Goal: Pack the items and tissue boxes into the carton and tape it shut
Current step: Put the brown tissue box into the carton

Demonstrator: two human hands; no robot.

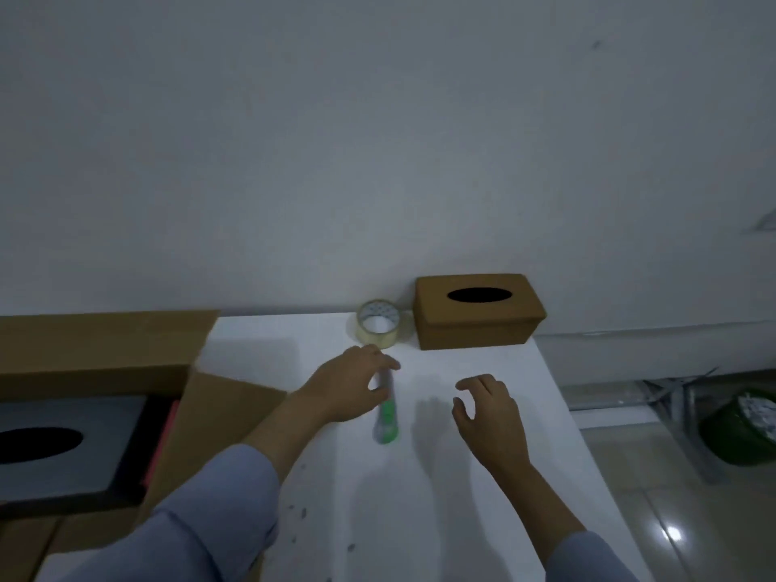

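An open brown carton stands at the left with its flaps spread. Inside lies a grey tissue box with a dark oval slot, and something pink beside it. A brown tissue box sits at the table's far edge, with a roll of clear tape just left of it. A green utility knife lies mid-table. My left hand hovers over the knife's far end, fingers curled around it; whether it grips is unclear. My right hand hangs open to the right, holding nothing.
The white table ends at the wall behind and drops off on the right to a tiled floor. A green bin and metal legs stand on that floor. Small dark specks mark the table near me.
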